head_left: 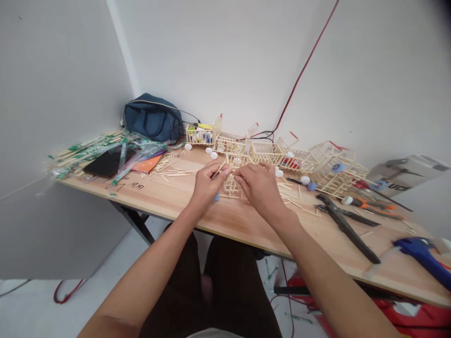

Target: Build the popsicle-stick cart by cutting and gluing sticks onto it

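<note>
The left hand (208, 182) and right hand (261, 190), fingers curled nearly closed at the stick frame (232, 187) on the surface (169, 199), exact hold unclear, would do best pressing lightly so nothing bends.

Carts (267, 154) barring rear, near tabletop (165, 197) passable

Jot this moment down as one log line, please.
Left hand: at wooden-stick frame | Right hand: at same frame | Grip: unclear | Behind: miniature stick carts
</note>
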Available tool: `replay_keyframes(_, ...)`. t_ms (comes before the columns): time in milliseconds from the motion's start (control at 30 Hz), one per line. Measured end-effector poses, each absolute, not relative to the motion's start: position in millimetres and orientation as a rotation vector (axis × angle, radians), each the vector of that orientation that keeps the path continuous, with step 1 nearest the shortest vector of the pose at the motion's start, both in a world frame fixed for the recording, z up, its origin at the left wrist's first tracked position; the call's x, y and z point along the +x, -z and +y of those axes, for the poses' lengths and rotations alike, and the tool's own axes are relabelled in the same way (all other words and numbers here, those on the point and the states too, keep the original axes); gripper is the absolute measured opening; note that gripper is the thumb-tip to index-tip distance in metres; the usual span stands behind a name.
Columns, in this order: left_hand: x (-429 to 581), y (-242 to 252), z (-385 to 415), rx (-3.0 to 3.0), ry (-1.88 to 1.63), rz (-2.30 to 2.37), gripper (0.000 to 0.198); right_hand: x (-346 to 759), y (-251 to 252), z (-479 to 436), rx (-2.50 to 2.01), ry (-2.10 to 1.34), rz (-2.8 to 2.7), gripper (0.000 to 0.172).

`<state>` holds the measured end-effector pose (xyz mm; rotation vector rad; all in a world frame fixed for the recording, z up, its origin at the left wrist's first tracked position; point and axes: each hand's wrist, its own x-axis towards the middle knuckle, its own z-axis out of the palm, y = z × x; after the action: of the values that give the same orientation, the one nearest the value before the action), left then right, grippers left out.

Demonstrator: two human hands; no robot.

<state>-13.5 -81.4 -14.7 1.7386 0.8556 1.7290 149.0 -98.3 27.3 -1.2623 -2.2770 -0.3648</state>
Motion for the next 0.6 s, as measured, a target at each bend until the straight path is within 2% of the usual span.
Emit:
replay_keyframes(200,-12.8,13.1,-83.1,1.730,-1.737,0.834,0.016,152.0,-31.1,-99.9,-1.231,0.359,-2.240,0.016)
replay_keyframes(400,-11.7,10.8,-85.6,1.707,-1.744,0.839,0.015,182.4,-39.2,-102.9,-1.194,0.342,-1.941,0.025)
replay_keyframes(600,-11.5,11.3,-84.2,1.717,-1.765,0.846,0.015,207.1,-23.7,-101.7,-1.221,0.100,-1.904,0.024)
